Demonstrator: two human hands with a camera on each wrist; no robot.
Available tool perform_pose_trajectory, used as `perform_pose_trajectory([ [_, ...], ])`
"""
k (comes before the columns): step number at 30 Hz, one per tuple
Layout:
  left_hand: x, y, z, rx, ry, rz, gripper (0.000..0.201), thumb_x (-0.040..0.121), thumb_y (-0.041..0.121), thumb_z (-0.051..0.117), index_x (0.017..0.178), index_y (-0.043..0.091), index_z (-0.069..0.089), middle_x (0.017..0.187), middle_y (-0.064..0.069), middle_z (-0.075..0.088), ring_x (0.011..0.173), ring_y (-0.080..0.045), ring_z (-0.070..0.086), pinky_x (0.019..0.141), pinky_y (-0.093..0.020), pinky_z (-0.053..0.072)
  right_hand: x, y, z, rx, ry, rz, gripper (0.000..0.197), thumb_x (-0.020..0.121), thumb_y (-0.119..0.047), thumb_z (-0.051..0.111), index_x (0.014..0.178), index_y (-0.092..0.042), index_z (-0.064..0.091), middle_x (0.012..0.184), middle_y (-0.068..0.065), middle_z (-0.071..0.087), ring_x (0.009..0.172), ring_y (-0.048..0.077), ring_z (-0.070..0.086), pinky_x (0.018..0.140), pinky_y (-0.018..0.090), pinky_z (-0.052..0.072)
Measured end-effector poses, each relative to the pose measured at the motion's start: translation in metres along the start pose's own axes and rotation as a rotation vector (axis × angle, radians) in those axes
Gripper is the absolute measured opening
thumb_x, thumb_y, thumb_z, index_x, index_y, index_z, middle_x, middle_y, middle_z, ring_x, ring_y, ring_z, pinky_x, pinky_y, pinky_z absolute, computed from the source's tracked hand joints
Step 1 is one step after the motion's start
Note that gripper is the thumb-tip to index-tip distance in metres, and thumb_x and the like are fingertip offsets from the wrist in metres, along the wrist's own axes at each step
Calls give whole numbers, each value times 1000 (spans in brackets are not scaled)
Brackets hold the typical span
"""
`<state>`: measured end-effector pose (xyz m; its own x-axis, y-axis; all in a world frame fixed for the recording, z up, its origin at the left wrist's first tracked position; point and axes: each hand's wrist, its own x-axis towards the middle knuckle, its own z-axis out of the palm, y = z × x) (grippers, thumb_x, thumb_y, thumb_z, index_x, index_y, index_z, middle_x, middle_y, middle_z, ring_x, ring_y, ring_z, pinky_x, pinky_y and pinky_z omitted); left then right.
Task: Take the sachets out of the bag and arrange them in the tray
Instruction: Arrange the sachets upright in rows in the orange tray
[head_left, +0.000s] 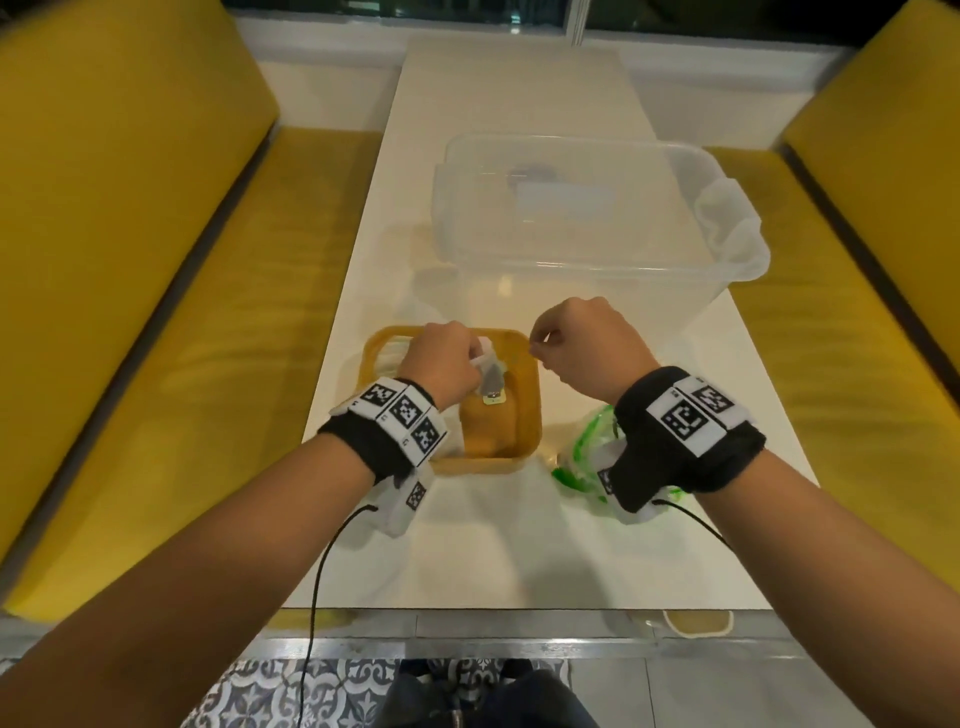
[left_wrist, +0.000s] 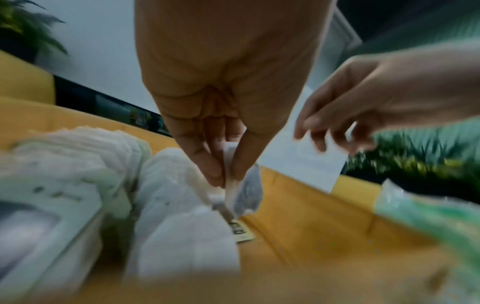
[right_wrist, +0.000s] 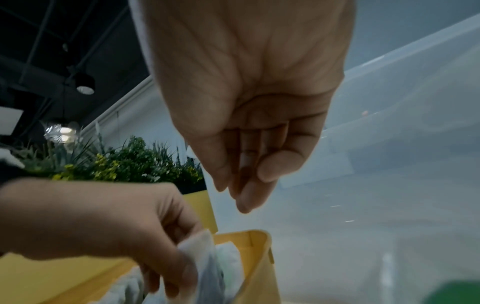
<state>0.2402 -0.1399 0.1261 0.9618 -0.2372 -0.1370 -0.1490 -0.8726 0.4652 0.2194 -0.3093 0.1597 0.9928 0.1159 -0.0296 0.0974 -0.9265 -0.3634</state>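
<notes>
Left hand: the left hand (head_left: 441, 358) hangs over the tray (head_left: 532, 415), fingers (left_wrist: 205, 164) pinched tight on the top edge of a sachet (left_wrist: 248, 195), a white tea-bag sort of thing with dark stuff inside. The sachet dangles down into the tray, and a little paper tag (head_left: 492, 398) hangs at its bottom end.

Right hand: the right hand (head_left: 582, 345) is up just past the tray's far right corner, not touching it. Its fingers (right_wrist: 249, 195) are curled in with thumb and fingertips close together. The head view shows a tiny pale bit at the fingertips, too small to tell what it is.

Tray: yellow, squarish, sitting on the white tabletop (head_left: 519, 545) right in front of the person. More white sachets (left_wrist: 78, 156) are lined up along its left side, pretty blurry in the left wrist view.

Bag: the bag (head_left: 587, 457), clear plastic with green print, lies crumpled on the tabletop just to the right of the tray, partly hidden under the right wrist.

Other stuff: a big clear plastic tub (head_left: 597, 218) sits beyond the tray, with something pale inside that's hard to make out. Yellow bench seats (head_left: 156, 312) run along both sides of the tabletop.
</notes>
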Motion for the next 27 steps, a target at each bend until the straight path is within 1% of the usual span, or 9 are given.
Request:
perform_pose_trajectory([
  [3,5,1,5,129,-54,9,16,84,17,65,70,10,67,68,-8,60,72,-27,59,63,-30,40,-15,16,-14,82,37,49,15,88,-23,58,84,-20,73,76,2,68,69,22,64,72,38,57],
  [7,13,-2,11,186,-67,18,14,84,20,65,84,9,74,81,-11,69,77,-27,63,68,-32,47,-30,33,-22,119,80,70,16,88,-20,59,84,-17,74,73,0,69,67,21,65,72,38,56],
  [10,17,-3,17,188,-65,25,11,85,16,65,87,14,75,83,-9,69,78,-25,63,66,-29,44,-37,39,-20,125,51,77,16,89,-21,59,84,-18,74,74,0,69,67,20,65,72,38,57],
  [13,17,-5,22,123,-66,34,12,84,15,69,94,17,76,89,-9,70,84,-26,64,72,-30,48,-37,35,-13,112,9,48,16,89,-18,58,87,-16,74,80,2,70,73,21,65,75,35,56],
  [16,10,-6,21,17,-1,16,19,85,16,70,103,14,73,97,-7,71,92,-26,65,84,-35,52,-27,18,0,79,-47,-22,19,90,-15,54,86,-14,73,83,4,70,76,22,65,74,37,56],
  [18,4,-7,15,-31,76,-2,24,84,15,70,108,14,71,101,-6,70,95,-24,64,86,-33,51,-16,3,8,15,-95,-66,20,89,-14,51,88,-13,71,85,7,67,76,26,63,74,39,56],
  [23,-28,-18,-12,-104,198,29,24,87,25,67,111,22,68,105,6,67,93,-11,59,81,-26,47,11,-29,14,-197,-217,-125,24,93,-13,52,114,-8,60,104,12,57,90,30,60,84,40,54],
  [25,-48,-26,-22,-84,160,86,21,87,31,68,107,26,69,104,8,68,92,-10,61,79,-27,49,18,-36,16,-279,-258,-134,22,93,-12,52,114,-6,57,100,12,55,88,29,59,84,39,54],
  [27,-69,-36,-23,-30,37,121,22,85,38,68,105,28,70,100,9,67,87,-8,59,72,-24,44,23,-41,19,-336,-314,-125,24,92,-14,55,115,-6,56,105,13,56,93,30,60,83,38,54],
])
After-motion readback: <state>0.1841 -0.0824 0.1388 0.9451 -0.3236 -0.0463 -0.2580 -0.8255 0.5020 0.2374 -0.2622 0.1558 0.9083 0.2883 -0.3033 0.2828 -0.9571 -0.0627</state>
